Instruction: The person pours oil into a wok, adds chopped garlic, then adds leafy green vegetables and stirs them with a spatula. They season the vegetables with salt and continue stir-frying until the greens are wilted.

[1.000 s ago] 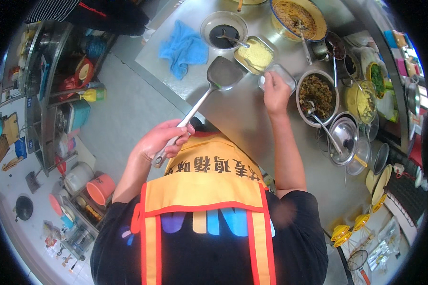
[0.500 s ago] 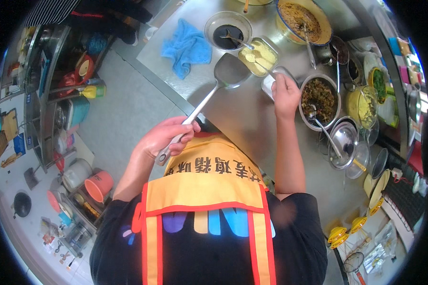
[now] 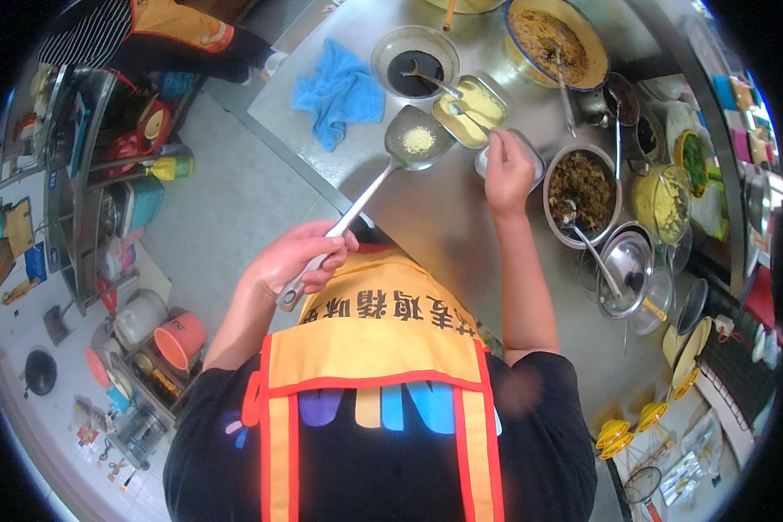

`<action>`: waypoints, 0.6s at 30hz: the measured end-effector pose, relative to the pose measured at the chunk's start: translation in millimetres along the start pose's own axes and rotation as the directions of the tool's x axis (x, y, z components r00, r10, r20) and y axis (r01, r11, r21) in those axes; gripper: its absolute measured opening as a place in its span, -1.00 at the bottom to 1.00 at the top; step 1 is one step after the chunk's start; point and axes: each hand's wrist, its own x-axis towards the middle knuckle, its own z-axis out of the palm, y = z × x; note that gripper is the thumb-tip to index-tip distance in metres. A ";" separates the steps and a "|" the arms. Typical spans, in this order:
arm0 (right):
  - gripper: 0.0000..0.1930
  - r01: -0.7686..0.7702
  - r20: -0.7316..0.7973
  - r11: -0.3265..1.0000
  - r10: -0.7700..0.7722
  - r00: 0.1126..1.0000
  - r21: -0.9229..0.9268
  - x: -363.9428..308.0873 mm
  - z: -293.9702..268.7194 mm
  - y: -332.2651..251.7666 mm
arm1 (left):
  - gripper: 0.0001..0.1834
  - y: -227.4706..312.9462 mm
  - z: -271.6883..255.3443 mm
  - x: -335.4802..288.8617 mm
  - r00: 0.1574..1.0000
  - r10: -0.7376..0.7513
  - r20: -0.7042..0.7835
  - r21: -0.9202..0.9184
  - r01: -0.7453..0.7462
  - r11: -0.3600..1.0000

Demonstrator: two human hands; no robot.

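My left hand (image 3: 300, 257) is wrapped round the handle of a wok spatula (image 3: 370, 193). Its wide metal blade is held over the counter and carries a small heap of pale yellow granules (image 3: 418, 140). A metal spoon (image 3: 473, 117) is pinched in my right hand (image 3: 508, 174). The spoon's bowl is above a rectangular metal container (image 3: 504, 94) of the same yellow granules, right beside the blade. Below my right fingers is a light-coloured tray (image 3: 535, 157), partly covered by the hand.
A bowl of dark sauce (image 3: 415, 39) and a blue cloth (image 3: 337, 91) lie farther left. To the right stand a pot of brown chopped food (image 3: 616, 209), a large basin of brown mix (image 3: 602, 52) and a lidded pot (image 3: 625, 252). Another person in an orange apron (image 3: 178, 24) is at the far left.
Yellow granules now lie on the spatula blade, which was bare before. My right hand with the spoon has shifted slightly left. A person's apron has come into view at the far left.
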 end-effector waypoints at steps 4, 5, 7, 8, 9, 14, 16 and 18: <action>-0.79 -0.294 0.126 0.952 0.282 0.951 0.084 -4.3 3.3 5.6 | -0.83 2.0 3.5 -4.5 0.999 0.000 -0.049 0.004 0.000 1.000; -0.79 -0.395 0.145 0.903 0.374 0.916 0.170 -5.2 2.8 1.0 | -0.83 0.7 2.1 -4.4 0.999 0.000 -0.046 -0.005 0.000 1.000; -0.79 -0.481 0.152 0.839 0.456 0.877 0.256 -6.3 2.4 3.7 | -0.82 0.0 0.1 -4.1 0.999 -0.003 -0.042 -0.017 0.002 1.000; -0.79 -0.472 0.135 0.843 0.452 0.882 0.260 -6.7 1.4 11.3 | -0.82 -0.3 -0.6 -4.0 0.999 -0.004 -0.043 -0.022 0.003 1.000; -0.79 -0.463 0.117 0.847 0.448 0.886 0.263 -6.9 -0.5 17.2 | -0.81 -0.6 -1.0 -3.5 0.999 -0.005 -0.043 -0.027 0.004 1.000; -0.80 -0.597 0.158 0.690 0.591 0.791 0.410 -9.4 -13.8 14.1 | -0.73 -7.7 -2.7 -4.7 0.999 0.031 -0.024 0.034 -0.030 0.999; -0.80 -0.608 0.174 0.657 0.603 0.779 0.445 -7.5 -21.0 0.4 | -0.73 -6.0 -1.6 -3.1 0.999 0.030 -0.014 0.026 -0.030 0.999; -0.81 -0.575 0.165 0.693 0.566 0.808 0.435 -11.2 -22.9 -15.3 | -0.78 -6.2 -1.1 -2.6 1.000 0.025 0.010 -0.067 -0.024 0.997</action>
